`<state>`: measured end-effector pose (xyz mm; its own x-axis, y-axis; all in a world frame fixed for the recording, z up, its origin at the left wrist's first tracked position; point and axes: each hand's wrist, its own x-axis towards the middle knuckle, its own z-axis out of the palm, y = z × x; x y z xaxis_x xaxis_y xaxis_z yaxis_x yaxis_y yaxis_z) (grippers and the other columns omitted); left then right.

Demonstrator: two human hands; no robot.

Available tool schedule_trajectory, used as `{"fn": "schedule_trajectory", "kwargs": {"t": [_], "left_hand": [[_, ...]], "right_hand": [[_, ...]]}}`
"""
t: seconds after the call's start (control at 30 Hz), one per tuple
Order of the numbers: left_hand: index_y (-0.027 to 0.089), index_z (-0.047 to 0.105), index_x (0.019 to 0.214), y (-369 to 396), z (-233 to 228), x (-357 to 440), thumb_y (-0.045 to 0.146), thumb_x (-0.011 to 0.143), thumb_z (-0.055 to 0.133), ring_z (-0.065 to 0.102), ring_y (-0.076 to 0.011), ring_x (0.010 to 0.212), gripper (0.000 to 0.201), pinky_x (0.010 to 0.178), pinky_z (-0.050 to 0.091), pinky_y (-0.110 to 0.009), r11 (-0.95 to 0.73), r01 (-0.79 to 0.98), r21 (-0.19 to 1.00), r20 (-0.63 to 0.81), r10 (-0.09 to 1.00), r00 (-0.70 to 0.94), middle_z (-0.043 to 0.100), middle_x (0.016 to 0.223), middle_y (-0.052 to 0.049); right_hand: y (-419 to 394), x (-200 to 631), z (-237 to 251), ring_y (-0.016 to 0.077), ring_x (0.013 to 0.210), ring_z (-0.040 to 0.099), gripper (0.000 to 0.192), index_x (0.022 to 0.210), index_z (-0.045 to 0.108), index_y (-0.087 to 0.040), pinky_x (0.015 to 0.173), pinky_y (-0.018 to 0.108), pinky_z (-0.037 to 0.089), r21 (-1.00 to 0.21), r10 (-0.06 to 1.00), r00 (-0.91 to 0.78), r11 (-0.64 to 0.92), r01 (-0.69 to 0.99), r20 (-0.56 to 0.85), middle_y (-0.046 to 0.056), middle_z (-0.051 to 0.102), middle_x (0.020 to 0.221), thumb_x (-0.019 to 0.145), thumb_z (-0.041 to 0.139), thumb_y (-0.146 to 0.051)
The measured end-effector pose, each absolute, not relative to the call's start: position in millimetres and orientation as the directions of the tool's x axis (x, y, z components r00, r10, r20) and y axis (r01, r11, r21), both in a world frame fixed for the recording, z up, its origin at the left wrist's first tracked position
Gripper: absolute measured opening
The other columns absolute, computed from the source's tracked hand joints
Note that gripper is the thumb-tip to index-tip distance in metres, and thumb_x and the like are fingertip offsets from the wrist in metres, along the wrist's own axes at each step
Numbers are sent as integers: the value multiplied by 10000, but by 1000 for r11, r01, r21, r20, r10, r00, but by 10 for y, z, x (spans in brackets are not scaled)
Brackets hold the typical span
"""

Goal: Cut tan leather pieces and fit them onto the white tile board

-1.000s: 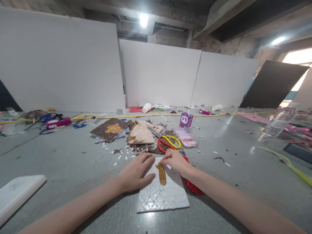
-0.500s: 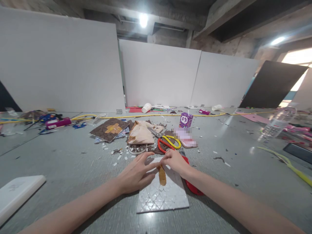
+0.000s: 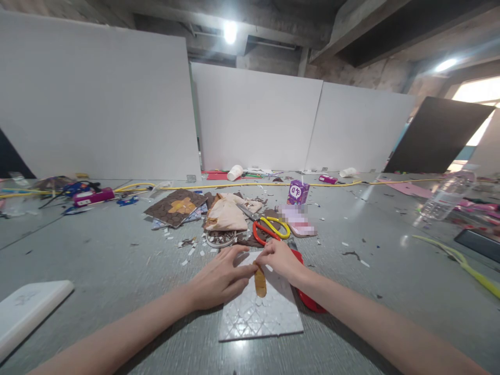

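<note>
A white square board [image 3: 269,319] with a scale-like pattern of lines lies flat in front of me. On its upper middle sits a golden-brown strip [image 3: 260,284] with a rounded lower end. My left hand [image 3: 221,276] rests over the board's left side, fingers stretched out, its index fingertip at the strip's upper end. My right hand [image 3: 282,260] comes in from the other side with thumb and fingers pinched together at that same end. Whatever the pinch holds is hidden by the fingers. A red object [image 3: 310,302] lies partly under my right wrist.
Beyond the board lie red-and-yellow-handled scissors [image 3: 275,229], a cream cloth-like piece [image 3: 226,213] and a brown patterned board [image 3: 164,208] amid scraps. A purple drink box [image 3: 298,192] stands behind. A white slab [image 3: 33,310] is at left, a plastic bottle [image 3: 449,195] at right.
Both hands stay at the strip's upper end. My left index finger has shifted very slightly; the board and strip look unmoved.
</note>
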<state>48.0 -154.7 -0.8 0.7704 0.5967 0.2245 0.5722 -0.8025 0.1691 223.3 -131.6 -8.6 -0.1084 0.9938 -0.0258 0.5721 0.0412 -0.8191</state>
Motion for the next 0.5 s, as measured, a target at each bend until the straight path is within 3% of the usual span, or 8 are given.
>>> {"fn": "schedule_trajectory", "kwargs": {"t": [0.2,0.37,0.5], "left_hand": [[293,472,1079,-1542,-34,466,202,796,374,329,-232,1113,314,895,316,-397,-801,574,171,222,599,770,323,1209,-67],[220,382,1150,-1522,-92,438,248,785,407,318,-235,1130,367,913,315,-396,-765,606,216,255,644,722,314,1238,-103],[251,426,1109,-1531,-76,445,228,783,403,331,-242,1122,328,901,326,-399,-770,607,197,237,639,732,296,1253,-85]], "right_hand": [[-1322,2233,-78,145,743,534,91,546,649,-149,666,209,375,-803,994,-112,51,594,-20,26,577,754,554,559,-166],[-1317,2229,-84,144,730,538,87,555,647,-151,633,206,377,-803,994,-103,37,596,-31,29,586,761,560,563,-173],[-1306,2230,-96,142,707,530,87,554,646,-143,635,209,375,-799,993,-113,55,599,-17,27,573,715,556,569,-183]]}}
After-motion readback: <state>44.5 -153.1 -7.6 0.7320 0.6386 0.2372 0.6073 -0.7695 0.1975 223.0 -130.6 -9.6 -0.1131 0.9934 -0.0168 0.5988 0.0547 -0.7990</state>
